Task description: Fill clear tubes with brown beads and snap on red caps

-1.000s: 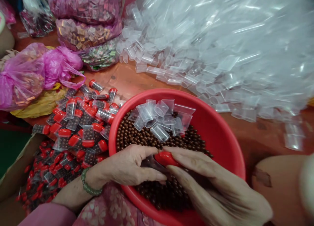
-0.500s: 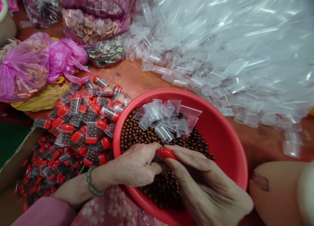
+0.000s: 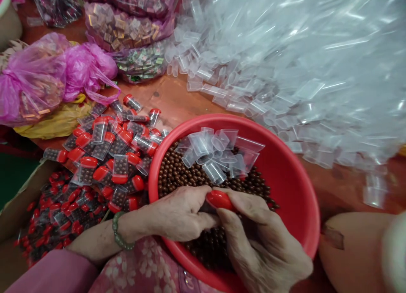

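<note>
My left hand (image 3: 187, 212), with a green bead bracelet on the wrist, grips a small clear container of dark contents over the red basin (image 3: 298, 187). The fingers of my right hand (image 3: 263, 233) pinch the red cap (image 3: 219, 199) at the container's end. Most of the container's body is hidden by my fingers. Brown balls (image 3: 177, 172) fill the lower part of the basin. Several clear empty tubes (image 3: 214, 171) lie on top of them.
Filled red-capped containers (image 3: 119, 168) are heaped left of the basin, with more in a box (image 3: 22, 187) below. Clear tubes (image 3: 285, 73) form a large pile at the back right. Pink bags (image 3: 34, 79) stand at the left. A rounded tan object (image 3: 358, 246) sits at the right.
My right hand has shifted slightly left, its fingers still on the red cap. My left hand keeps its grip. The view has moved slightly.
</note>
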Demonstrator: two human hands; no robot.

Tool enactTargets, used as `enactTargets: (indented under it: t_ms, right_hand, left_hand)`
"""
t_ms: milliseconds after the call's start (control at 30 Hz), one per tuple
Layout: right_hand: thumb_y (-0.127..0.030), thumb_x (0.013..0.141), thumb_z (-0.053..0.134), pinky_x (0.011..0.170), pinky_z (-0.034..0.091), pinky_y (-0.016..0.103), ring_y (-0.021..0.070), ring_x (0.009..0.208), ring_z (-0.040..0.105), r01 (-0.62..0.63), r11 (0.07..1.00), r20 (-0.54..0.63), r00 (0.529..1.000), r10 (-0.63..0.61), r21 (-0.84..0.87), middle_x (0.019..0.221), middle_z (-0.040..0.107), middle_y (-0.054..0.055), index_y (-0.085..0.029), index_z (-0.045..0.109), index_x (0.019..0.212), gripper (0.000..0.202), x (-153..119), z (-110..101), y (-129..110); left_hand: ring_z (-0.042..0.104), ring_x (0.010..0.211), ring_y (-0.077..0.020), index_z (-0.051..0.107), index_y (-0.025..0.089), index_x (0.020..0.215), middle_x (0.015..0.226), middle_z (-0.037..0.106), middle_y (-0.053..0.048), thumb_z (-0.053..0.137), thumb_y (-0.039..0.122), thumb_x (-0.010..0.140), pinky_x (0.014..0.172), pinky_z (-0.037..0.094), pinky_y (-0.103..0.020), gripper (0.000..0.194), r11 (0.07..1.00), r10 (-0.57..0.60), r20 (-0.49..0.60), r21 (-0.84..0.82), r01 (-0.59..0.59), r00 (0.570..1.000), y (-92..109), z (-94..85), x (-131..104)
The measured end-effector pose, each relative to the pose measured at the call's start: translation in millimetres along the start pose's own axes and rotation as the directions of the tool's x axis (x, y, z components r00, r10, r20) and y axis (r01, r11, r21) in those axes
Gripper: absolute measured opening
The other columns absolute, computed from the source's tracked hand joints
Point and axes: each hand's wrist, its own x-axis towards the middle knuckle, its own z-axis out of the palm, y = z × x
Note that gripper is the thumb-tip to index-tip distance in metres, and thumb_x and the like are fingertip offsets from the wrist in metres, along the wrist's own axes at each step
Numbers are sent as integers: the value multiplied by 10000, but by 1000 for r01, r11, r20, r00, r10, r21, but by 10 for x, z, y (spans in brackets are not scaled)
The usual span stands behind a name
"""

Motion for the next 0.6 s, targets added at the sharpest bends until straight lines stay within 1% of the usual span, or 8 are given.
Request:
enactTargets:
  t_ms: [67,133,167,200,267,367,500,600]
  right_hand:
    - [-236,795,753,783,564,402,245,959,643,90,994,78,993,-85,-55,1055,657,82,-232,524,1328,580,-17,-2,64]
    - [-429,751,776,799,563,453,288,994,623,155,976,178,976,-127,-154,1106,620,126,-204,421,1404,777,4,-14,100]
    - [-480,737,771,799,563,466,300,991,619,193,958,211,966,-148,-211,1107,612,138,-190,401,1409,820,25,-18,107]
    - [-489,744,759,791,563,471,306,975,622,226,936,231,959,-166,-268,1093,612,144,-180,402,1397,806,49,-20,105]
    - [-440,790,705,751,566,465,306,923,635,278,887,242,950,-198,-368,1037,621,141,-168,424,1355,687,96,-15,88]
    - [-369,806,618,678,562,462,314,850,645,345,830,238,935,-262,-438,967,625,145,-147,437,1307,577,141,-10,50]
    - [-330,767,644,642,553,449,294,785,638,415,805,230,909,-348,-424,917,622,126,-134,435,1278,586,149,-30,28]
    - [-286,751,662,674,552,428,268,798,625,429,811,198,903,-381,-398,928,616,121,-115,453,1267,582,144,-39,23]
  left_hand:
    - [564,747,-131,594,144,890,776,599,0,552,145,809,746,479,-262,91,985,-39,33,-169,44,999,-15,-1,11]
    - [512,607,-89,567,140,818,678,558,24,579,165,807,599,438,-203,30,944,-123,65,-300,137,990,-37,-8,15]
    - [501,564,-78,557,140,797,656,559,28,609,198,803,555,421,-189,78,915,-158,88,-362,180,983,-49,-11,14]
    - [507,539,-73,554,139,783,641,570,27,650,249,791,541,423,-184,147,882,-175,115,-423,207,978,-59,-14,13]
    - [534,515,-71,568,135,778,611,596,26,740,385,736,574,467,-192,306,820,-171,165,-523,233,971,-73,-11,8]
    - [542,487,-63,595,122,742,572,610,23,797,525,652,610,495,-198,460,779,-153,197,-580,241,968,-76,19,1]
    - [549,519,-57,599,104,635,576,600,7,816,537,627,584,467,-165,485,770,-166,170,-593,235,971,-66,89,-6]
    - [525,514,-49,593,103,607,562,573,14,834,521,609,561,445,-152,483,762,-194,146,-600,243,970,-61,116,-15]
